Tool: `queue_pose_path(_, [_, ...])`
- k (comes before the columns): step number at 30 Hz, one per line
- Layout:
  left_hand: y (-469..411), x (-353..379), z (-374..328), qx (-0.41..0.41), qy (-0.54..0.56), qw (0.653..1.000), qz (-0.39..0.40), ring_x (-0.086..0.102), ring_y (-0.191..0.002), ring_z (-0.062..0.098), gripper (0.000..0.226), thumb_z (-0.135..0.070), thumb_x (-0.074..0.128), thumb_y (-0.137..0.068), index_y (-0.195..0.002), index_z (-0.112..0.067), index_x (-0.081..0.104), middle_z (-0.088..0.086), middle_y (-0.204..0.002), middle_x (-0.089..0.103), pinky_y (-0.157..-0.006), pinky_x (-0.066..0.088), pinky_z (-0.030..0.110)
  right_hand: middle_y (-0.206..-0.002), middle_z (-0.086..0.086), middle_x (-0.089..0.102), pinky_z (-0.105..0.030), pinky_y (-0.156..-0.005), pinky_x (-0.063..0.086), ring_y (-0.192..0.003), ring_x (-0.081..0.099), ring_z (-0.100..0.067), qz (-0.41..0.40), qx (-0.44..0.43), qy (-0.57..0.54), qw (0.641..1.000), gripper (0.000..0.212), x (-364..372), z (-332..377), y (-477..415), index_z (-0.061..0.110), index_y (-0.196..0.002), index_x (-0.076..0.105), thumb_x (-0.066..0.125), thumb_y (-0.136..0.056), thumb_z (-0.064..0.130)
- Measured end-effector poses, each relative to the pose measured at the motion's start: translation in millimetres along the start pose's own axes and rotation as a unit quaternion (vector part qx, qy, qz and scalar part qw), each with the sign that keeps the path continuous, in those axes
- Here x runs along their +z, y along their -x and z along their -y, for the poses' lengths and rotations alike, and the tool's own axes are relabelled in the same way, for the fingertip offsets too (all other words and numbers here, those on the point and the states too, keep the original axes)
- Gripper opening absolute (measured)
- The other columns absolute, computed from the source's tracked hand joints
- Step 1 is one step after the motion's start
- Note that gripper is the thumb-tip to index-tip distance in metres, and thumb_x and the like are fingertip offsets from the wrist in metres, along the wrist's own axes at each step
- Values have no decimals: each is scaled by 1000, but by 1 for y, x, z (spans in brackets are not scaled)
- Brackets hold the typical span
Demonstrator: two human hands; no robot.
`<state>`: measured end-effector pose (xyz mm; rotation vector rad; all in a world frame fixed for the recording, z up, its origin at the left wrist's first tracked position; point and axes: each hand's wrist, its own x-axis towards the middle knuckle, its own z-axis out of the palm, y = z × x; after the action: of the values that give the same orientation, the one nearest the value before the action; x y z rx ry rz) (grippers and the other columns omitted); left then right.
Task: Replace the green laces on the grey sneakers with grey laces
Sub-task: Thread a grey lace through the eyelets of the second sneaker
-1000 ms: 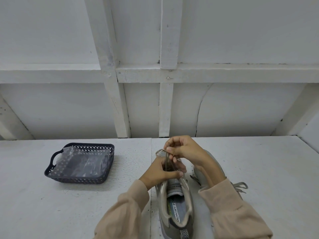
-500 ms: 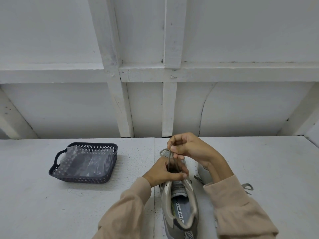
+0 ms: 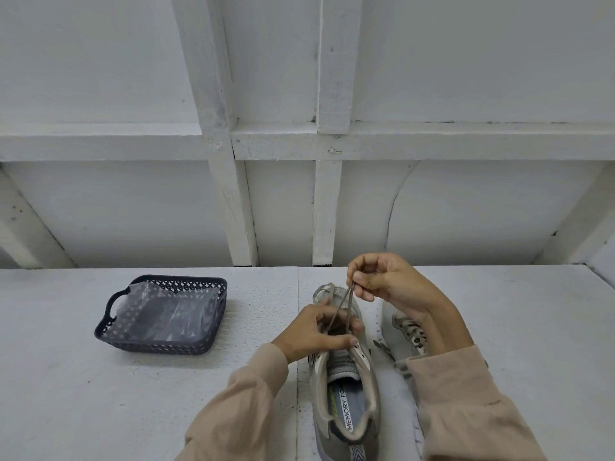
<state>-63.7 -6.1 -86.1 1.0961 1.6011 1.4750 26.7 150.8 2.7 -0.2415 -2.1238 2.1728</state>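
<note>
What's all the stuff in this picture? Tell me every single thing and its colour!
table: one, white, across the bottom
wall: one, white, behind the table
basket: one, dark blue, left on the table
plastic bag: one, clear, inside the basket
front sneaker: one, grey, middle of the table
other sneaker: one, pale grey, right of it, partly hidden
lace: one, grey-brown, stretched up from the front sneaker
sleeves: two, beige, at the bottom
left hand: one, gripping the front sneaker
right hand: one, pinching the lace
</note>
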Motion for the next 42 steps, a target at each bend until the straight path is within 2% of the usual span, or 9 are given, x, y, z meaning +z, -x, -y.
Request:
queue_pose_path(6, [-1, 2, 6, -5, 5, 1000, -2, 67, -106, 23, 19, -2, 76, -80, -97, -11, 72, 12, -105, 73, -99, 48, 28, -68, -9, 61, -16, -48, 45, -51, 54, -10, -8, -30, -100, 994, 14, 7, 20, -1, -3, -84, 58, 50, -87, -14])
queue_pose_path(12, [-3, -2, 13, 4, -43, 999, 15, 66, -111, 18, 24, -22, 78, -77, -97, -10, 73, 2, -105, 74, -118, 18, 58, -71, -5, 61, -12, -48, 42, -55, 53, -7, -5, -96, -168, 981, 5, 19, 68, -9, 3, -80, 59, 56, -77, 1])
queue_pose_path(17, [-3, -1, 8, 15, -71, 997, 7, 66, -110, 13, 15, -19, 76, -79, -93, -17, 72, 5, -104, 74, -120, -2, 31, -74, -5, 58, -10, -49, 44, -56, 54, -5, 23, -149, -277, 949, 11, 23, 114, -17, 5, -81, 59, 51, -82, -2])
queue_pose_path(21, [0, 2, 2, -2, -36, 999, 11, 67, -107, 13, 17, -1, 73, -82, -95, -11, 71, 1, -100, 74, -104, 26, 4, -78, -6, 57, -13, -55, 47, -59, 56, -7, -8, -167, -302, 938, 16, 23, 119, -41, 3, -87, 56, 44, -93, -6])
queue_pose_path(25, [-1, 5, 7, -20, 42, 999, 9, 69, -101, 20, 22, 3, 72, -80, -93, -15, 74, 5, -104, 74, -95, 51, 29, -83, -11, 62, -21, -66, 55, -68, 64, -15, -59, -103, -218, 969, 15, 18, 82, -71, -1, -95, 60, 47, -95, -7])
queue_pose_path(31, [-3, 4, 13, -27, 47, 999, 1, 70, -100, 17, 22, 9, 70, -82, -103, 6, 69, 5, -99, 75, -90, 52, 25, -98, -11, 57, -29, -62, 60, -72, 66, -28, -116, 59, 12, 991, 59, 1, 26, -77, 8, -143, 42, 52, -90, -15])
queue_pose_path(34, [-3, 5, 13, -15, 41, 999, -3, 68, -101, 20, 22, 9, 69, -82, -103, 0, 70, 17, -103, 72, -91, 52, 25, -95, -8, 57, -25, -55, 58, -61, 64, -25, -170, 69, 150, 971, 45, -5, 16, -62, 12, -127, 61, 63, -87, -8])
queue_pose_path(37, [-3, 7, 11, -11, 34, 999, -4, 68, -98, 14, 26, 10, 68, -82, -100, -9, 70, 2, -94, 75, -90, 49, 17, -86, -8, 67, -23, -45, 47, -57, 62, -20, -142, 103, 298, 938, 5, -8, 13, -43, 13, -90, 69, 71, -88, 17])
queue_pose_path(42, [-4, 6, 12, -13, 32, 999, -2, 68, -97, 14, 22, 6, 69, -83, -103, -4, 69, 1, -95, 74, -91, 51, 25, -69, -2, 70, -23, -52, 43, -48, 58, -11, -9, 202, 418, 886, 55, 3, -7, -17, 5, -79, 75, 60, -87, 57])
